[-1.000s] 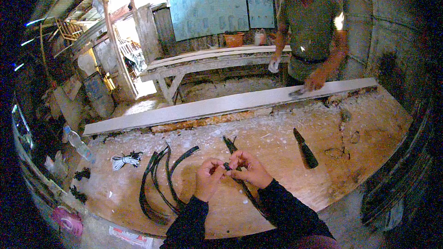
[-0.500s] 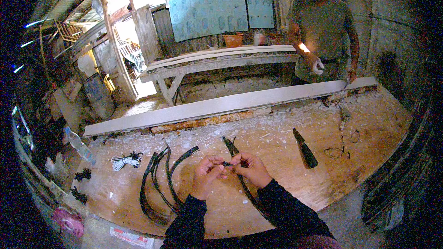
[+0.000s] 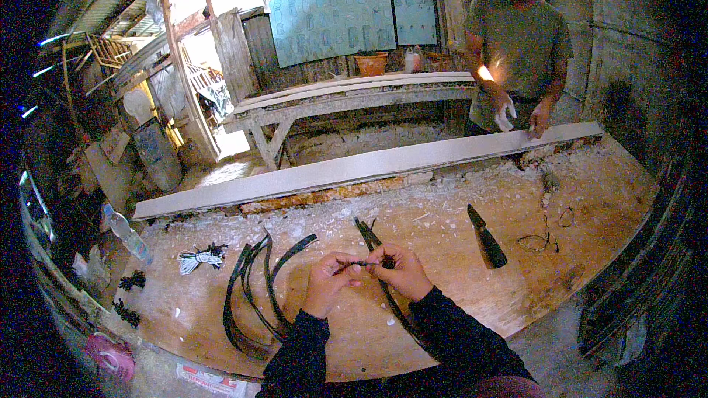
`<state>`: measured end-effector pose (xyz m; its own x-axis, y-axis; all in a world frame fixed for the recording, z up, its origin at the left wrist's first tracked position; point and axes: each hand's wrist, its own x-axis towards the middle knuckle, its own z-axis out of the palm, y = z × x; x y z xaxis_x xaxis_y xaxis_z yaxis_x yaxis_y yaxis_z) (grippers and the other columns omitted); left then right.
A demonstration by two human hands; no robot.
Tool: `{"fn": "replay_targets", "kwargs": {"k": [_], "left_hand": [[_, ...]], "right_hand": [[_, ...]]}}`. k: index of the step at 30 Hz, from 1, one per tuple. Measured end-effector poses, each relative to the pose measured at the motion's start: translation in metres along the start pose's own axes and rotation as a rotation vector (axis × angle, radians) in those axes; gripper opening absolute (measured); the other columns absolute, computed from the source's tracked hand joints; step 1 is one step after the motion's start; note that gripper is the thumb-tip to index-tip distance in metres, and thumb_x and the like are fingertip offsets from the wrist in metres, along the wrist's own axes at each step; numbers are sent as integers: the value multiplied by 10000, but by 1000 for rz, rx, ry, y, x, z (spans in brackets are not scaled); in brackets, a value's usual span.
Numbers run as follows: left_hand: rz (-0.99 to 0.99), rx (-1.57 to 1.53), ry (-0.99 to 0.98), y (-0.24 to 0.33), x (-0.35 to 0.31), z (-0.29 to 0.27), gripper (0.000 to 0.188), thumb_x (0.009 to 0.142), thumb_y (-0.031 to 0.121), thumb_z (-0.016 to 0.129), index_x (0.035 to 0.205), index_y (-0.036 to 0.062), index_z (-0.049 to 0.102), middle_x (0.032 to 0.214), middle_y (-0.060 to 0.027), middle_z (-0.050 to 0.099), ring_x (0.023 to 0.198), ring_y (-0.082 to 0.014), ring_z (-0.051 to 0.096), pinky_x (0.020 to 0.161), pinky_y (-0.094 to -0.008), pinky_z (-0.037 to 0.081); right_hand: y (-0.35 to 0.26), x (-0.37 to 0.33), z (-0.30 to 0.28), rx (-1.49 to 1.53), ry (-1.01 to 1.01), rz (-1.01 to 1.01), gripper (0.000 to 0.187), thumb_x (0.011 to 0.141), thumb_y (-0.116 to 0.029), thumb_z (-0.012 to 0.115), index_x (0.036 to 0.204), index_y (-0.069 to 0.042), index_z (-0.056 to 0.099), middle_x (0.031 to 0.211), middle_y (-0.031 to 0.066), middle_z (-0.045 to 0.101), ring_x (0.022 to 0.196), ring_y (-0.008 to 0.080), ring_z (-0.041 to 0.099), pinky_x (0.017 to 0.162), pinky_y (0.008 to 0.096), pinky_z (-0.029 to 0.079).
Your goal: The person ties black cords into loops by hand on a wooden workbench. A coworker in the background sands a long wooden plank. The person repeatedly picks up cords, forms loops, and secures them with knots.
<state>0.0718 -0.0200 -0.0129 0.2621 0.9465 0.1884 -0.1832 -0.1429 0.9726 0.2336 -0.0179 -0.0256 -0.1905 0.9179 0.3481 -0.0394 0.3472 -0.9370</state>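
Both my hands are raised over the plywood table, pinching a short, thin dark strip [image 3: 361, 263] stretched between their fingertips. My left hand [image 3: 328, 286] has one end and my right hand [image 3: 404, 274] the other, each with thumb and fingers closed. Under my right hand lie long black flat strips [image 3: 399, 313], partly covered by that hand and forearm. Several more black strips [image 3: 234, 309], curved into loops, rest to the left of my left hand. Off to the right lies a dark tapered object [image 3: 487, 240], wider at its near end; its kind is unclear.
A bundle of white cord [image 3: 200, 258], small black clumps [image 3: 133, 280] and a clear bottle [image 3: 127, 234] sit on the left. Thin wire loops [image 3: 537, 242] lie right. A long white board [image 3: 369, 166] spans the table's far edge, where another person [image 3: 520, 44] stands.
My fingertips have drawn slightly apart, so more of the dark strip shows between them. Across the table, the other person's hands have come closer together near the white board.
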Motion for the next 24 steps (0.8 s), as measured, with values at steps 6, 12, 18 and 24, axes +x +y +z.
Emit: {"fn": "replay_targets", "kwargs": {"k": [6, 12, 18, 24], "left_hand": [[32, -21, 55, -7, 2, -1, 99, 742, 34, 580, 813, 31, 512, 741, -44, 558, 649, -104, 541, 545, -224, 484], [7, -13, 18, -9, 4, -6, 91, 734, 19, 578, 796, 30, 511, 692, -39, 559, 630, -108, 548, 531, -221, 472], [91, 162, 109, -10, 2, 1, 68, 731, 15, 563, 770, 34, 511, 679, -28, 553, 597, -95, 532, 513, -210, 459], [4, 121, 87, -8, -3, -1, 76, 726, 15, 565, 777, 41, 514, 689, -15, 541, 558, -79, 500, 476, -207, 439]], "right_hand": [[-6, -2, 3, -199, 51, -89, 77, 691, -15, 568, 767, -24, 569, 737, 36, 555, 711, 134, 532, 655, 242, 411], [-13, -4, 3, -341, 73, -170, 102, 676, -10, 559, 776, -23, 571, 744, 70, 557, 720, 172, 545, 656, 265, 422], [-16, -5, 6, -507, 91, -275, 107, 676, -39, 577, 782, -47, 569, 735, 92, 551, 709, 237, 543, 645, 293, 422], [-24, -7, 8, -756, 158, -472, 146, 640, -43, 583, 782, -74, 571, 709, 85, 537, 682, 267, 525, 617, 329, 405]]}}
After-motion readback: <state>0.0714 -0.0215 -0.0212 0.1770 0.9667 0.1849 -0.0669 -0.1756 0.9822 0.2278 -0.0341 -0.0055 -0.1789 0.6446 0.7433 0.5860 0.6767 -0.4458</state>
